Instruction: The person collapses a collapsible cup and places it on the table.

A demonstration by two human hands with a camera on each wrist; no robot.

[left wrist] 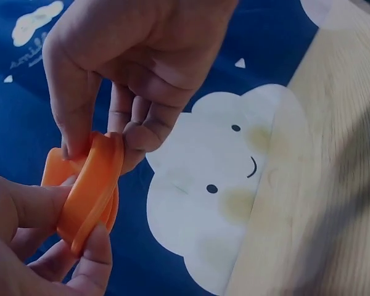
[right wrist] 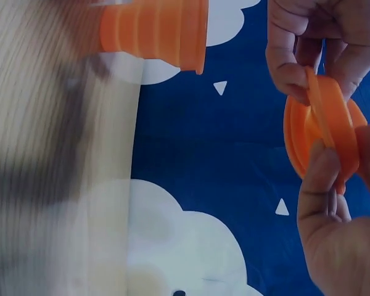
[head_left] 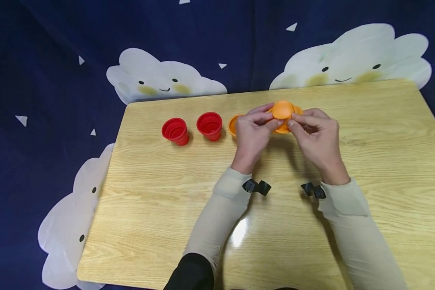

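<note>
Both hands hold an orange collapsible cup above the far part of the table, its stepped rings folded flat. My left hand pinches its left side with thumb and fingers. On the other side, my right hand grips it between thumb and fingertips. The left wrist view shows the cup's wide band edge-on, with fingers around it. In the right wrist view its nested rings show. A second orange cup stands extended beside the left hand, partly hidden by it in the head view.
Two red ribbed cups stand upright to the left, one red cup farther out and another red cup nearer the hands. They share a light wooden table. Behind its far edge hangs a dark blue cloth with white clouds.
</note>
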